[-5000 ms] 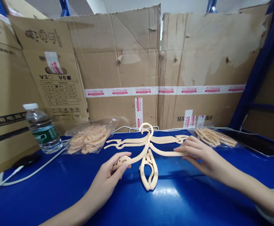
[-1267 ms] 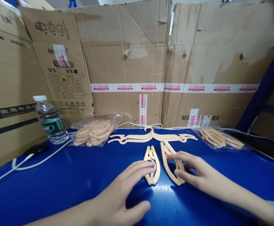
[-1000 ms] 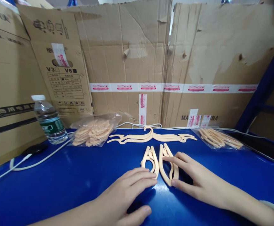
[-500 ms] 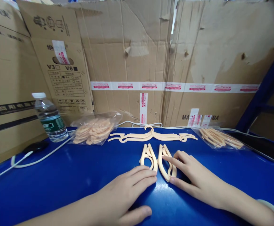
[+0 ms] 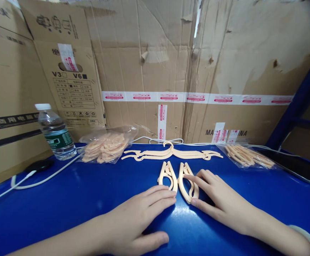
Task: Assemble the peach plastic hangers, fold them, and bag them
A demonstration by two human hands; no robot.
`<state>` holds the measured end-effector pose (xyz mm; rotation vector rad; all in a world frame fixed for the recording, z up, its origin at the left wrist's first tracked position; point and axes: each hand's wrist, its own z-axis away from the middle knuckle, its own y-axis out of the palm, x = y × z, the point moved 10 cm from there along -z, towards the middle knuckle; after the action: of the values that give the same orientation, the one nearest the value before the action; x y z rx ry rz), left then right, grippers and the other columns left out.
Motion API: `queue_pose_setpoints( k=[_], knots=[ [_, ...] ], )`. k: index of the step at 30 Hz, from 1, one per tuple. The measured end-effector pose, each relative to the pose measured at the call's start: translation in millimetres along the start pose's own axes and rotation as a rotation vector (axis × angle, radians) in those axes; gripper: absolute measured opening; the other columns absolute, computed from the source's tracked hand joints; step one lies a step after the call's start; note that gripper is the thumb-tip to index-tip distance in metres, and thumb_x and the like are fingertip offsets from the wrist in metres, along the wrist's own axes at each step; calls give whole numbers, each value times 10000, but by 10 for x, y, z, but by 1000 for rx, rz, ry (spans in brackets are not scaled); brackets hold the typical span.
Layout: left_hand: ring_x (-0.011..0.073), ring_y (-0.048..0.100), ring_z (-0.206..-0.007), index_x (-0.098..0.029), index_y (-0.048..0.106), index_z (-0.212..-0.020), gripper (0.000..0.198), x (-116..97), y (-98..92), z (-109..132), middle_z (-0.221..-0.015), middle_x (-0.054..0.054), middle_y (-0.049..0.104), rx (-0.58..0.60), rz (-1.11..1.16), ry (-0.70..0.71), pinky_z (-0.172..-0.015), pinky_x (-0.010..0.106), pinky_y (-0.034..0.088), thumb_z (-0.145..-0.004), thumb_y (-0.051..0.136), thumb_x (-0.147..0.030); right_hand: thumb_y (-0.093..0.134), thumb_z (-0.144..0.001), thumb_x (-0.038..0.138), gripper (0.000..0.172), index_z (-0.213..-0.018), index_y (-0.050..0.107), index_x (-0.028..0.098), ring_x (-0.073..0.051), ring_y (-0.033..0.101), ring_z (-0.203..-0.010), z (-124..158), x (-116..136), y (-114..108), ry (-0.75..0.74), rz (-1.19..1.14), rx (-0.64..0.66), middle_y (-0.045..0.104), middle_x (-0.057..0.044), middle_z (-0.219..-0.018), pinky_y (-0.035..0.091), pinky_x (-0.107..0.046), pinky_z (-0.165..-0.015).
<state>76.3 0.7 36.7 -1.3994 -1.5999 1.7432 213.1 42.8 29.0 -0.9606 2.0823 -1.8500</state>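
Two beige plastic folding hangers, folded into loops, lie side by side on the blue table (image 5: 91, 199). Flat fingers of my left hand (image 5: 141, 213) rest over the near end of the left folded hanger (image 5: 173, 177), thumb spread away. My right hand (image 5: 221, 199) has its index finger across the right folded hanger (image 5: 181, 185) and its thumb at that hanger's near tip, the other fingers curled. Behind them lie unfolded beige hangers (image 5: 155, 154), stacked with arms spread and a hook pointing away; their number is unclear.
A clear bag of beige hanger parts (image 5: 105, 147) lies back left, beside a water bottle (image 5: 57, 138) and a black device (image 5: 40, 165) with a white cable. Another bagged bundle (image 5: 248, 156) and a dark phone-like slab (image 5: 290, 167) lie back right. Cardboard (image 5: 144, 71) walls the back.
Both hands stay on the folded hangers with almost no movement. The whole view has shifted very slightly.
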Motion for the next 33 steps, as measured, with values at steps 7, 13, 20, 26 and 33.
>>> queue_pose_setpoints(
  k=[7, 13, 20, 26, 33],
  knots=[
    [281, 380, -1359, -272, 348, -1448, 648, 40, -36, 25, -1479, 62, 433, -155, -1, -4, -1132, 453, 328, -856, 609, -254, 531, -927, 464, 503, -1359, 466, 215, -282, 549, -981, 12, -13, -51, 0, -23, -55, 549, -121, -1098, 470, -460, -868],
    [236, 536, -1116, -261, 530, -1233, 380, 152, -139, 37, -1228, 71, 561, -294, 17, -108, -958, 365, 474, -864, 538, -167, 517, -938, 282, 275, -1201, 565, 218, -228, 580, -907, 23, 154, -90, -117, -90, -42, 586, -80, -1001, 480, -345, -800],
    [222, 549, -1088, -269, 529, -1231, 384, 183, -101, 17, -1245, 69, 532, -251, 37, -137, -953, 343, 467, -866, 514, -148, 498, -945, 206, 341, -1282, 538, 244, -210, 569, -914, 28, 190, -30, -171, -106, 31, 560, -82, -1037, 478, -323, -807],
    [221, 542, -1124, -271, 527, -1240, 385, 206, -92, 18, -1286, 72, 517, -258, 71, -150, -966, 346, 465, -874, 500, -155, 487, -956, 228, 356, -1308, 522, 261, -213, 565, -963, 29, 160, -20, -159, -137, 40, 546, -80, -1069, 479, -333, -853],
    [226, 545, -1091, -239, 555, -1137, 254, 314, -197, 49, -1200, 71, 562, -332, 165, -208, -956, 359, 460, -896, 487, -193, 482, -963, 249, 405, -1367, 457, 269, -208, 573, -979, 25, 112, -94, -151, -176, -22, 539, -78, -1089, 493, -320, -871]
  ],
)
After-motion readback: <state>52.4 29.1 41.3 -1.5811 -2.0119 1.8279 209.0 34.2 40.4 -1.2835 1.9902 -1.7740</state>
